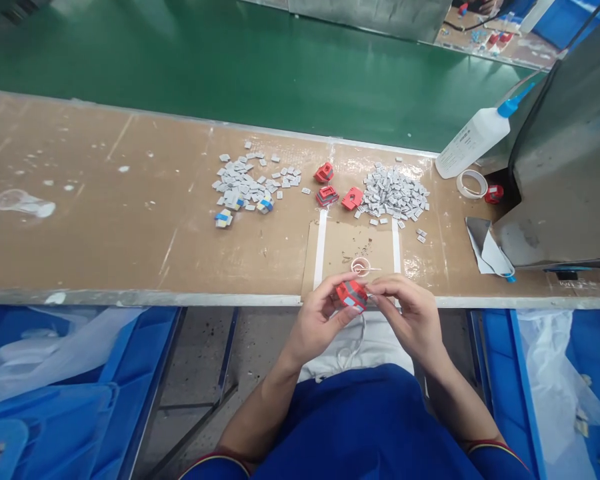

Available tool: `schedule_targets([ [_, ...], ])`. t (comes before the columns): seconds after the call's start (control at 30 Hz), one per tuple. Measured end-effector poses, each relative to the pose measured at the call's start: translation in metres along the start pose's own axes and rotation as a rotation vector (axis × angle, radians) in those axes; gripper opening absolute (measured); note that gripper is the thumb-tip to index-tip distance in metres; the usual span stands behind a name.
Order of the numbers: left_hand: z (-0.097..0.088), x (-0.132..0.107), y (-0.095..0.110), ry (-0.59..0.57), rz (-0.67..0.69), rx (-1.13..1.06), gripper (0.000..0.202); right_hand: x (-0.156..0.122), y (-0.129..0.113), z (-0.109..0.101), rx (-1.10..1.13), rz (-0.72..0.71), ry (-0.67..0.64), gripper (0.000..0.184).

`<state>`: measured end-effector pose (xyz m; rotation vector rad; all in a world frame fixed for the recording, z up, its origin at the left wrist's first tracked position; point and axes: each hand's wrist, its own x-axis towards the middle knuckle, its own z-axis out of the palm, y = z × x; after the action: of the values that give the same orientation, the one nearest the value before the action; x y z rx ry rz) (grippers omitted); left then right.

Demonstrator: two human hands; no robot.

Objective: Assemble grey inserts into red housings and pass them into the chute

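Red faceted block with a grey band and a small pale patch (351, 294) sits between my two hands, just past the near edge of the bench, its longer axis running roughly left to right with the right end dipping a little. Leftmost on the brown, scuffed, film-glazed benchtop (130, 233) lies a loose scatter of thin grey-white rectangular tiles (243, 180), with chunky cream blocks banded in blue (223, 218) at its lower edge. My left hand (314, 325) has the red block gripped, thumb below and fingers curled around its left side, so it carries the piece. Beyond, three angular red blocks with dark recesses (327, 195) rest apart from it. Just past the held block stands a small round pale cup (361, 267), a slim stick across its rim. My right hand (411, 313) comes in from the right, its thumb and forefinger at the block's right end; whether they pinch something fine or merely touch that edge, I cannot tell. Farther right come a denser heap of matching grey-white tiles (396, 193), a translucent plastic bottle with a blue nozzle (473, 143) and a pale tape ring (472, 185).
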<state>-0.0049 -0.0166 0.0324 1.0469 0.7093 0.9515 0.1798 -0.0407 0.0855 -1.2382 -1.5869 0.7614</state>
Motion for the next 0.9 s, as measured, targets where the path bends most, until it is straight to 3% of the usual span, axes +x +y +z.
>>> schedule_targets([
  [0.47,0.002,-0.001,0.002,0.019,0.071,0.221,0.05,-0.003,0.004,0.002,-0.037,0.061,-0.005,0.009],
  [0.67,-0.003,0.003,0.003,0.015,0.113,0.317,0.047,0.005,-0.006,0.003,-0.199,-0.011,-0.067,0.016],
  [0.9,-0.007,0.005,0.005,0.051,0.122,0.338,0.042,0.0,-0.01,0.026,-0.458,-0.053,-0.014,0.023],
])
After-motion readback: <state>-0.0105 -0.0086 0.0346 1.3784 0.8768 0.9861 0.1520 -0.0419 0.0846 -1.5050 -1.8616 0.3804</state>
